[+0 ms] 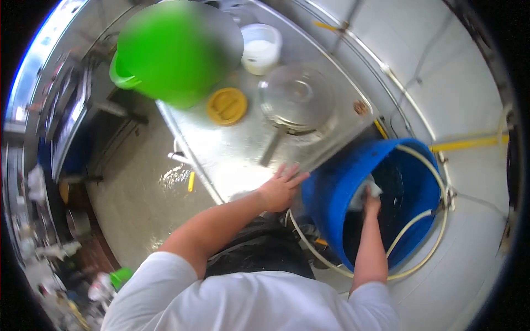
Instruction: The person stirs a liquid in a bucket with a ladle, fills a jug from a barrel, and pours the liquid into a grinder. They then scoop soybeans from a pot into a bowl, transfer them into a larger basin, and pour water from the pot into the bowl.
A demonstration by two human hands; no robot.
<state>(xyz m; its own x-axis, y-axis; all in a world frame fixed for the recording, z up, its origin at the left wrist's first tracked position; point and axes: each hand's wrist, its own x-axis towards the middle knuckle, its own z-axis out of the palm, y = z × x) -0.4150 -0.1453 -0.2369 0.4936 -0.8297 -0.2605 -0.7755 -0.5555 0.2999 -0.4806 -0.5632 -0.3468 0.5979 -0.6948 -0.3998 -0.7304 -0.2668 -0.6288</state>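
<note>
Two bare arms reach forward from a white short-sleeved shirt [243,303]. The left arm stretches out ahead, and the left hand [282,191] lies palm down at the near edge of a shiny metal table [218,157], its fingers spread and grasping nothing. Just beyond the fingertips is the dark handle [273,146] of a round silver metal pan with a lid [298,96]. Farther along stand a round yellow disc [227,106], a white plastic tub [261,49] and a large bright green plastic basin [165,55].

The right arm reaches down into a wide blue plastic barrel [331,190], tilted as seen here, and the right hand [371,203] is closed around a crumpled whitish item [360,194] inside it, below the rim. A pale flexible hose [411,223] curves over the barrel's wall.

The right hand's fingers are hard to make out, and part of the whitish item is covered by them; whether it is cloth or plastic cannot be told. The barrel's dark interior hides its bottom. The green basin is smeared with blur and meets the upper edge of the view, while the clutter [61,270] at far left is too distorted to sort out.
</note>
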